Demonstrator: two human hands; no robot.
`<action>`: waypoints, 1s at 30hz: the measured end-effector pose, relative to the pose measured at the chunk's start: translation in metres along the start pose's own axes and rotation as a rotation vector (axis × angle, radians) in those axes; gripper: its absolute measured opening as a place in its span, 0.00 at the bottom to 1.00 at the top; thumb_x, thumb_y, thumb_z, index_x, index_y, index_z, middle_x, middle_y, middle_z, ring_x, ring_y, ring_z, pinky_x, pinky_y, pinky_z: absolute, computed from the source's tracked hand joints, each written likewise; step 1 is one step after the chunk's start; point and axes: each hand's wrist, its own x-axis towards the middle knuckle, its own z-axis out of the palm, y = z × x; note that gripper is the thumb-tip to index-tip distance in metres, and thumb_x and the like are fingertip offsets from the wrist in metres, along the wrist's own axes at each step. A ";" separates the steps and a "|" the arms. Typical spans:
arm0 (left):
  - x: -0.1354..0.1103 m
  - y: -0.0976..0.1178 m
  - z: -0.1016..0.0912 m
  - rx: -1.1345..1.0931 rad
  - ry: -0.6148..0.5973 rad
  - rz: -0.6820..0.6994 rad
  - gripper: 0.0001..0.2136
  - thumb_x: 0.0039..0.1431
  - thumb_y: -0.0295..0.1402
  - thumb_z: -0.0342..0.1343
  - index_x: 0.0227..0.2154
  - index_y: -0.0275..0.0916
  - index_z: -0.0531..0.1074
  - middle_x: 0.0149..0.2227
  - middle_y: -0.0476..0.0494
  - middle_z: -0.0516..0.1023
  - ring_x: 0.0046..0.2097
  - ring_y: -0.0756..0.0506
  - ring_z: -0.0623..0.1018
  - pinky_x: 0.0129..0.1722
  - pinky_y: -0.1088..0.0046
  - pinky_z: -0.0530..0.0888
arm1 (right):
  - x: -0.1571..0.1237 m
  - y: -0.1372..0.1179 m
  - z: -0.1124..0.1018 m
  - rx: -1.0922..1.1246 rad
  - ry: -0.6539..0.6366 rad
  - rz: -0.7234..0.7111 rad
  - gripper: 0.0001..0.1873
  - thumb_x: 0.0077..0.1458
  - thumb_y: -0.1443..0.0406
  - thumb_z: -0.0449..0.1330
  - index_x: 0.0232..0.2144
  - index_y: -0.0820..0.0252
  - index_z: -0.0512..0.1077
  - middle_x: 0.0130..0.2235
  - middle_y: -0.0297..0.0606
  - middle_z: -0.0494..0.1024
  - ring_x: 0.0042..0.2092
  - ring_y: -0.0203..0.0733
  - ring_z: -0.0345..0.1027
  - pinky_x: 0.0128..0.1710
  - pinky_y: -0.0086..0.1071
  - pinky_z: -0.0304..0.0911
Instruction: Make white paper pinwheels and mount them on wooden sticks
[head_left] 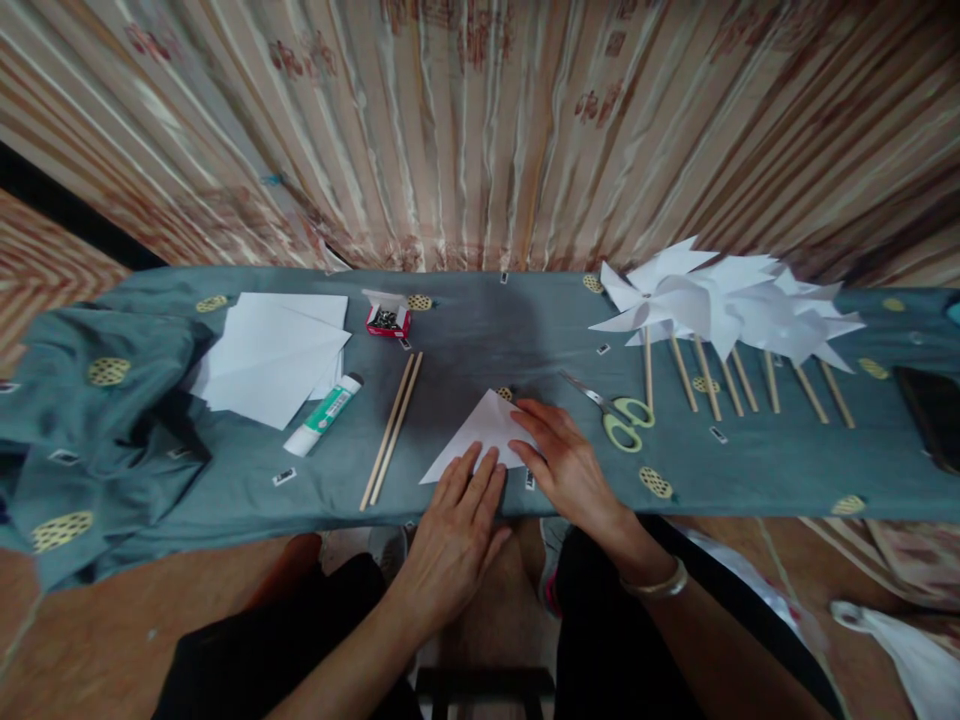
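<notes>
A white sheet of paper (480,425), folded into a triangle, lies on the cloth-covered table in front of me. My left hand (457,530) rests on its lower edge with the fingers stretched out and pressing down. On the paper's right side lies my right hand (566,465), fingers extended over the edge and corner; a bracelet is on that wrist. Just right of this hand are scissors (619,415) with light green handles, blades apart. Two wooden sticks (391,430) lie side by side left of the paper.
A glue stick (324,415) lies by a stack of white paper sheets (277,350) at left. Behind the sticks stands an open red box of small metal pins (388,318). Several white paper pinwheels (720,295) on sticks lie at right, near a dark phone (928,415).
</notes>
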 end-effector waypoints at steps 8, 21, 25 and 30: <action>-0.001 -0.001 0.002 0.078 -0.006 0.019 0.28 0.61 0.32 0.53 0.61 0.28 0.56 0.65 0.27 0.59 0.68 0.32 0.50 0.61 0.46 0.63 | 0.001 0.001 0.003 -0.086 -0.022 -0.040 0.17 0.64 0.61 0.51 0.51 0.60 0.70 0.55 0.48 0.72 0.55 0.50 0.65 0.55 0.46 0.65; 0.001 -0.008 -0.007 0.067 0.023 0.044 0.22 0.60 0.27 0.52 0.57 0.27 0.62 0.60 0.29 0.67 0.62 0.33 0.63 0.59 0.51 0.66 | -0.022 -0.002 -0.001 -0.286 -0.025 0.077 0.28 0.64 0.56 0.49 0.61 0.65 0.58 0.65 0.58 0.57 0.66 0.57 0.50 0.60 0.54 0.52; -0.010 -0.020 -0.018 0.078 0.057 0.010 0.18 0.61 0.28 0.52 0.54 0.28 0.65 0.51 0.31 0.72 0.53 0.36 0.71 0.51 0.56 0.73 | -0.031 0.013 -0.007 -0.266 0.003 0.137 0.28 0.65 0.55 0.47 0.62 0.64 0.58 0.64 0.58 0.58 0.66 0.58 0.49 0.60 0.55 0.53; -0.029 -0.028 -0.032 0.130 0.072 -0.012 0.17 0.62 0.28 0.51 0.53 0.30 0.65 0.48 0.34 0.73 0.48 0.39 0.72 0.47 0.61 0.74 | -0.037 0.025 -0.015 -0.211 0.054 0.159 0.25 0.64 0.59 0.48 0.60 0.62 0.61 0.64 0.54 0.59 0.65 0.58 0.52 0.60 0.55 0.56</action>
